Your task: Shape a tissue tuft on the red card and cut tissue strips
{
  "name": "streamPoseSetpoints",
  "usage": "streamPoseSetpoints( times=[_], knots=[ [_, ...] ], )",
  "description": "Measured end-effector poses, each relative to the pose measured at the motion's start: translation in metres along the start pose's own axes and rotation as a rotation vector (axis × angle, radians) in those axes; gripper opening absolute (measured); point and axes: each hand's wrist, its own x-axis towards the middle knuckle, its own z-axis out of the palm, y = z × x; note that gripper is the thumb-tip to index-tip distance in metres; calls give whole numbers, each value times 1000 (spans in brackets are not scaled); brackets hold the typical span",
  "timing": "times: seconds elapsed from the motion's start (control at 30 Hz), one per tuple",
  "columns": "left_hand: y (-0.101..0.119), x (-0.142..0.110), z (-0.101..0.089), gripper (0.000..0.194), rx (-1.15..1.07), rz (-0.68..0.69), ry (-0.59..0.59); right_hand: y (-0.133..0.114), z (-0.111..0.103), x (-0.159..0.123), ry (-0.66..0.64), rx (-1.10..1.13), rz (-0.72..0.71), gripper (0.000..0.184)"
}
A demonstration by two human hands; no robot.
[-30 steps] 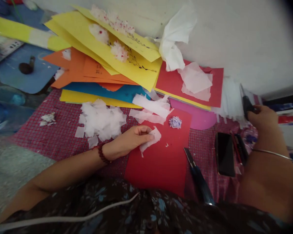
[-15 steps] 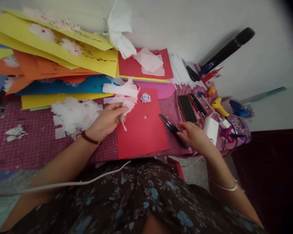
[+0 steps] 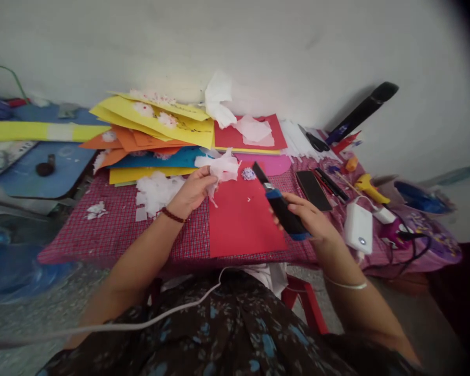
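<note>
My right hand (image 3: 303,216) is closed around the black-and-blue handle of a utility knife (image 3: 284,211), its blade out and pointing up and to the left above the red paper (image 3: 243,230). My left hand (image 3: 196,190) pinches torn strips of white tissue paper (image 3: 223,168) over the left edge of that sheet. A small cluster of purple-and-white bits (image 3: 248,174) sits near the sheet's top, with a tiny white scrap below it. Beside my left wrist lies a heap of white tissue pieces (image 3: 156,190).
Yellow, orange and blue papers with blossom pictures (image 3: 152,122) are stacked at the back left. To the right lie a phone (image 3: 313,189), pens, a white power bank (image 3: 358,224) and a yellow glue gun (image 3: 370,188). A white cable (image 3: 141,326) crosses in front of me.
My right hand has taken hold of the utility knife and lifted it off the table, over the red paper. My left hand still holds the tissue strips. The camera view has shifted.
</note>
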Motion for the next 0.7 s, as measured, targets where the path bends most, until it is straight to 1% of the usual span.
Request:
streamPoseSetpoints(
  times=[0.07, 0.1, 0.13, 0.2, 0.23, 0.27, 0.33, 0.4, 0.47, 0.57, 0.7],
  knots=[
    [0, -1, 0, 14, 26, 13, 2, -6, 19, 38, -216, 190, -55, 57],
    [0, -1, 0, 14, 40, 17, 4, -5, 27, 59, -329, 259, -99, 62],
    [0, -1, 0, 14, 53, 22, 7, -3, 32, 78, -410, 319, -141, 64],
    [-3, 0, -2, 13, 71, 34, 28, 8, 35, 107, -496, 390, -167, 61],
    [-4, 0, -2, 13, 77, 41, 44, 15, 33, 114, -524, 380, -131, 58],
    [-6, 1, -3, 12, 81, 48, 65, 21, 29, 117, -547, 357, -87, 54],
    [-9, 3, -3, 10, 88, 54, 107, 30, 21, 113, -575, 350, -27, 48],
    [-12, 4, -3, 10, 93, 43, 136, 33, 15, 104, -622, 390, 8, 42],
    [-13, 6, -3, 11, 98, 11, 138, 30, 14, 98, -670, 424, 57, 39],
    [-12, 5, -3, 17, 104, -70, 91, 25, 20, 96, -690, 435, 123, 39],
    [-8, 0, -2, 24, 30, -193, -56, 19, 34, 94, -700, 486, 124, 40]
  ],
)
